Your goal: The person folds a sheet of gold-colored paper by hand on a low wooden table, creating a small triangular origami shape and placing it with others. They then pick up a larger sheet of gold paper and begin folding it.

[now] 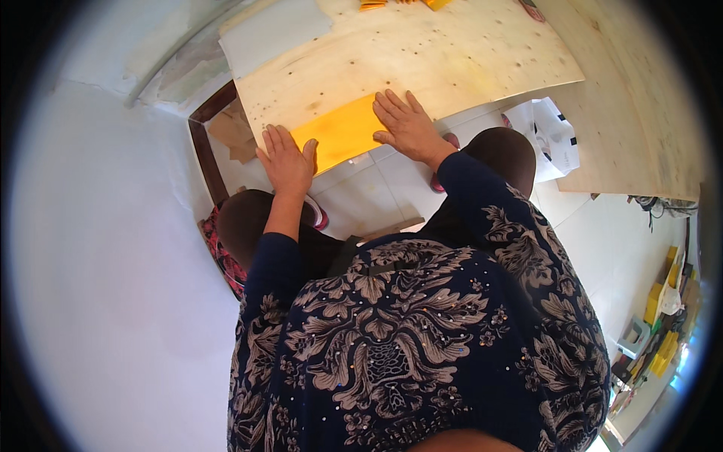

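Note:
A flat yellow sheet (340, 134), which could be paper or thin card, lies along the near edge of a pale plywood table (452, 60). My left hand (287, 160) rests at the sheet's left end, with fingers stretched out and the thumb on the yellow surface. At the right end, my right hand (407, 126) lies flat with its fingers spread, thumb and fingertips touching the sheet. Neither hand grips anything. The near edge of the sheet runs along the table's edge, above my knees.
Several folded yellow pieces (403, 3) lie at the table's far side, near a grey sheet (275, 38) at far left. A white bag (548, 139) stands on the floor beside my right knee. A white wall (128, 226) closes off the left. Yellow items (664, 354) sit at far right.

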A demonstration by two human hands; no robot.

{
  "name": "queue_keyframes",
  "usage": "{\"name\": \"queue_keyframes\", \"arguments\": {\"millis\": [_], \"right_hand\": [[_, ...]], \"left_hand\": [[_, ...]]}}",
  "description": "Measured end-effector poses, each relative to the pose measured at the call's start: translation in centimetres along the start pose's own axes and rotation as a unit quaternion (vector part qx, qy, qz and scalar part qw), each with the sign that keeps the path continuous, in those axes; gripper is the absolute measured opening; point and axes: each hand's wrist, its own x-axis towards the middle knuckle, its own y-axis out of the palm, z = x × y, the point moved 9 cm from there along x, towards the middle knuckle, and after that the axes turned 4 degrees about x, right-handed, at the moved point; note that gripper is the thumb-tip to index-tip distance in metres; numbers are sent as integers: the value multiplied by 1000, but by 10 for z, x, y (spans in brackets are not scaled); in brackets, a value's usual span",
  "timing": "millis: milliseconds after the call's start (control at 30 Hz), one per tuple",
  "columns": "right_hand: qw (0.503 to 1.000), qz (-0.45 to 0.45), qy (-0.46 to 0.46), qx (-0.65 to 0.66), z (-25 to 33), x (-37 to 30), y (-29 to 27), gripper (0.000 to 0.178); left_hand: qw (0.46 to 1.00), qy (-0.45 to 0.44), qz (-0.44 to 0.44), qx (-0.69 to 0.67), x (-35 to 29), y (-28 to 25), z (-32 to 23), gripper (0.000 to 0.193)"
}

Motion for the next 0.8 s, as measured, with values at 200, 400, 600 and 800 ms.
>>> {"name": "queue_keyframes", "arguments": {"millis": [200, 400, 600, 800], "right_hand": [[999, 2, 24, -29, 2, 1, 0, 65], [999, -9, 22, -39, 1, 0, 3, 65], [999, -18, 15, -41, 4, -1, 0, 65], [998, 22, 37, -47, 10, 0, -7, 61]], "left_hand": [[997, 77, 3, 27, 3, -15, -43, 81], [968, 237, 25, -78, -32, -16, -111, 84], [990, 123, 72, 20, -46, -11, -30, 89], [978, 176, 101, 47, -39, -26, -16, 95]]}}
